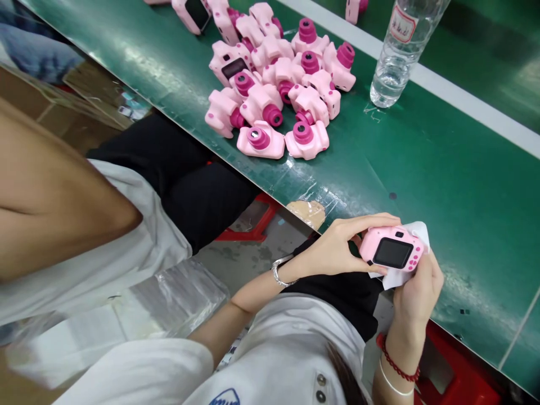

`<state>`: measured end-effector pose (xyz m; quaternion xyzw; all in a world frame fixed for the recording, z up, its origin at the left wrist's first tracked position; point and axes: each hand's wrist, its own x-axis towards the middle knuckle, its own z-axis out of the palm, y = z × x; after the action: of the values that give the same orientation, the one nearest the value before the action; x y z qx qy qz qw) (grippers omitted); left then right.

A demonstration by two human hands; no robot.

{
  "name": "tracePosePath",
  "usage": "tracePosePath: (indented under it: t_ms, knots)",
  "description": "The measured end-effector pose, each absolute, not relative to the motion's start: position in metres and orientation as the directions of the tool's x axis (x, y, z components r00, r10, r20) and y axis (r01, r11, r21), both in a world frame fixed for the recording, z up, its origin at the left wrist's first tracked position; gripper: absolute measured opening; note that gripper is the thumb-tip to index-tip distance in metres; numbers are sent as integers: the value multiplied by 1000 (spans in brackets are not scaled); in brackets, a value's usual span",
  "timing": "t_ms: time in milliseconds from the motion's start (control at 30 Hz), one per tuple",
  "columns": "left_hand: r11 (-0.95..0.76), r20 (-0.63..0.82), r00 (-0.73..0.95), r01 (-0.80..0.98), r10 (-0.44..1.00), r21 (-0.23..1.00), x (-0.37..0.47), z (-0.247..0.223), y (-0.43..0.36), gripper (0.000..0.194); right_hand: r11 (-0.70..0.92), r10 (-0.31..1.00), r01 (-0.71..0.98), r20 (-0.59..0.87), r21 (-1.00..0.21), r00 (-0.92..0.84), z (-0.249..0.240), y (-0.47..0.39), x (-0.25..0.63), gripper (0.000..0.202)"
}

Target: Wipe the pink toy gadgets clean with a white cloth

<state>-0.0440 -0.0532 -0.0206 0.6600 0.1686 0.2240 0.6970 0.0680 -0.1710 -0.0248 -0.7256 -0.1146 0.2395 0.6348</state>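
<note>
A pink toy camera (391,251) is held between both hands above the table's near edge, its dark screen and magenta buttons facing up. My left hand (341,244), with a silver bracelet at the wrist, grips the camera's left end between thumb and fingers. My right hand (419,289), with a red cord bracelet, holds the right end through a white cloth (417,232). That cloth passes behind the camera and shows above and below it. Part of the right fingers is hidden behind cloth and camera.
Several pink toy cameras (306,140) lie heaped on the green table (358,169). A clear water bottle (394,67) stands at the upper right. Another person's bare arm (63,197) is at the left. Red stools (248,225) and plastic-wrapped material (169,298) are below.
</note>
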Motion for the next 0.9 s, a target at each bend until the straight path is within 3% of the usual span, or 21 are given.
tracePosePath:
  t_ms: [233,367,500,800,900]
  knots:
    - [-45,23,777,7,629,999,-44,-17,-54,72,-249,492,-128,-239,-960,837,-28,-176,70,32]
    - [-137,73,679,40,731,990,-41,-13,-51,69,-308,560,-58,-230,-950,796,-31,-177,72,43]
    - [-169,71,620,102,781,980,-39,-12,-49,64,-330,625,39,-187,-943,758,-32,-175,74,36]
    - [-115,-15,641,160,767,980,-43,-17,-44,73,-345,605,-44,-258,-938,753,-22,-170,77,43]
    - [-103,8,710,91,704,990,-45,-23,-38,77,-315,616,-97,-281,-944,736,-21,-170,78,41]
